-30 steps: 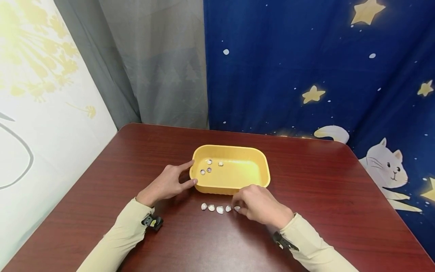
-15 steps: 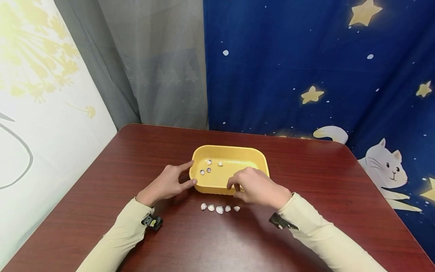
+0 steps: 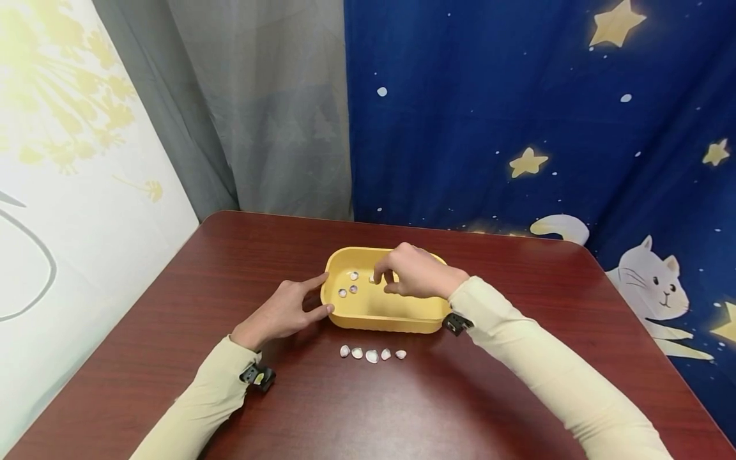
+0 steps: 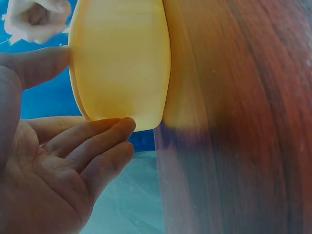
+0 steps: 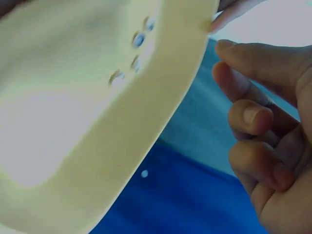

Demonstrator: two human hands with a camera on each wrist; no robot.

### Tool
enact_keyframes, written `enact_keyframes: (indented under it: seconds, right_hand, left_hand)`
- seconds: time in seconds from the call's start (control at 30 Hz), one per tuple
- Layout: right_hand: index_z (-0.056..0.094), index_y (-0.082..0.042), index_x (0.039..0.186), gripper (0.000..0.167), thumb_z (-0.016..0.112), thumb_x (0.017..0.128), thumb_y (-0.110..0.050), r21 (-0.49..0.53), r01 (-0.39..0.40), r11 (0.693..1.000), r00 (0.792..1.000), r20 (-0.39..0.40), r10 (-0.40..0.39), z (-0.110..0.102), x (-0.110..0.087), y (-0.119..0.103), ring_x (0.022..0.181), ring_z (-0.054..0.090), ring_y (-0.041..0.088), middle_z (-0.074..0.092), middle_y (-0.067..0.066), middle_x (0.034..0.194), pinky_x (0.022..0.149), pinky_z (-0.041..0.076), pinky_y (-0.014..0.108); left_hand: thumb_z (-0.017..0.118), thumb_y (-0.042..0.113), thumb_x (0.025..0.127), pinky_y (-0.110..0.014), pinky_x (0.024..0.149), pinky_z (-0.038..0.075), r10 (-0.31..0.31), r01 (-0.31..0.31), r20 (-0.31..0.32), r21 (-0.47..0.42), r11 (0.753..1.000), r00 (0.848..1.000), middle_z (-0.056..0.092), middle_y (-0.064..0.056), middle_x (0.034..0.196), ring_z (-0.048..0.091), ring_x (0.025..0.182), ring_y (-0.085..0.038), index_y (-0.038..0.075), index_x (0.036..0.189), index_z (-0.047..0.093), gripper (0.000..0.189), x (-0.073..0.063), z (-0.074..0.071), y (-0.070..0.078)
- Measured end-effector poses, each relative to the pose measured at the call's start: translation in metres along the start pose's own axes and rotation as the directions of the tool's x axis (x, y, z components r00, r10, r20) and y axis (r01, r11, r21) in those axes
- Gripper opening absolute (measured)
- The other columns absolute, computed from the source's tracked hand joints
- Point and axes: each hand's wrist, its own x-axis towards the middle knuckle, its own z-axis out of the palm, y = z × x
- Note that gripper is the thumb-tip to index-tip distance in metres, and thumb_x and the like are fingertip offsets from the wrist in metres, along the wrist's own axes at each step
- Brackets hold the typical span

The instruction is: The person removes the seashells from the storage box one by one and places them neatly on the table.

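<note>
A dark red wooden bench (image 3: 356, 409) holds it all. On it sits a yellow tub (image 3: 374, 324), and its long sides run left to right.

The left hand (image 3: 283, 309) is at the tub's left end, thumb and fingers spread wide, touching the wall and the rim. Its grip is loose, not squeezed round anything. The right hand (image 3: 415, 271) hangs over the inside of the tub from the right, reaching left. Its fingers are bent but let go: I see nothing in this grip.

Four small seashells are in the tub, all in its left half. Three sit in a bunch (image 3: 353, 289) close to the left end. The fourth, a single white shell (image 3: 371, 279), sits a bit to their right. It lies just left of the right hand's fingertips and partly behind them, so the right hand is the nearer one. I can't tell if they touch.

Five more shells make a row (image 3: 372, 356) on the bench, along the tub's near long side.
</note>
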Motion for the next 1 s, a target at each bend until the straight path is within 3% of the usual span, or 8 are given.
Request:
enact_keyframes:
  seconds: [0.27, 0.47, 0.63, 0.8, 0.9, 1.0]
  right_hand:
    - [0.079, -0.018, 0.096, 0.016, 0.079, 0.083, -0.009, -0.021, -0.054, 0.998, 0.992, 0.114, 0.056, 0.015, 0.031, 0.022, 0.071, 0.058, 0.009, 0.069, -0.005, 0.077, 0.067, 0.050, 0.026]
    - [0.079, -0.014, 0.099, 0.016, 0.080, 0.083, -0.012, -0.016, -0.091, 0.996, 0.983, 0.156, 0.092, 0.028, 0.056, 0.028, 0.076, 0.060, 0.012, 0.069, -0.002, 0.081, 0.067, 0.051, 0.027]
    - [0.079, -0.016, 0.102, 0.022, 0.078, 0.082, -0.008, -0.029, -0.136, 0.990, 0.977, 0.159, 0.139, 0.040, 0.072, 0.027, 0.079, 0.061, 0.013, 0.071, -0.001, 0.085, 0.069, 0.051, 0.029]
    - [0.079, -0.015, 0.102, 0.020, 0.074, 0.086, -0.006, -0.052, -0.157, 0.986, 0.980, 0.111, 0.162, 0.054, 0.081, 0.026, 0.083, 0.062, 0.016, 0.074, 0.003, 0.093, 0.075, 0.055, 0.032]
    - [0.079, -0.014, 0.104, 0.015, 0.073, 0.090, -0.013, -0.075, -0.185, 0.980, 0.978, 0.087, 0.191, 0.062, 0.083, 0.026, 0.086, 0.064, 0.018, 0.075, 0.004, 0.097, 0.080, 0.056, 0.036]
    - [0.078, -0.014, 0.108, 0.017, 0.072, 0.093, -0.020, -0.096, -0.213, 0.972, 0.972, 0.084, 0.221, 0.068, 0.085, 0.025, 0.089, 0.065, 0.019, 0.075, 0.003, 0.101, 0.085, 0.057, 0.038]
  left_hand:
    - [0.069, 0.038, 0.093, -0.031, 0.078, 0.046, -0.013, 0.013, 0.012, -0.001, 1.000, 1.000, 0.056, 0.001, 0.058, 0.045, 0.060, -0.010, 0.005, 0.152, 0.044, 0.072, -0.002, -0.001, -0.001]
    - [0.069, 0.038, 0.093, -0.031, 0.077, 0.047, -0.008, 0.008, 0.002, -0.008, 1.000, 1.000, 0.058, 0.001, 0.064, 0.051, 0.063, -0.012, 0.004, 0.151, 0.044, 0.072, -0.002, -0.002, -0.001]
    - [0.069, 0.038, 0.093, -0.032, 0.080, 0.047, 0.006, -0.006, -0.012, -0.006, 1.000, 1.000, 0.060, 0.001, 0.068, 0.054, 0.069, -0.012, 0.003, 0.150, 0.046, 0.071, -0.003, -0.001, -0.001]
    - [0.069, 0.038, 0.093, -0.028, 0.073, 0.046, -0.007, 0.007, 0.001, -0.018, 1.000, 1.000, 0.057, 0.001, 0.062, 0.044, 0.053, -0.008, 0.005, 0.152, 0.044, 0.072, -0.003, -0.002, 0.000]
    - [0.069, 0.038, 0.093, -0.026, 0.068, 0.044, -0.001, 0.001, 0.002, -0.024, 1.000, 1.000, 0.055, 0.001, 0.057, 0.039, 0.049, -0.006, 0.005, 0.152, 0.043, 0.072, -0.003, -0.001, 0.000]
    - [0.069, 0.038, 0.093, -0.027, 0.072, 0.045, 0.005, -0.005, -0.002, -0.018, 1.000, 1.000, 0.055, 0.002, 0.056, 0.039, 0.052, -0.007, 0.004, 0.151, 0.044, 0.072, -0.003, 0.000, 0.000]
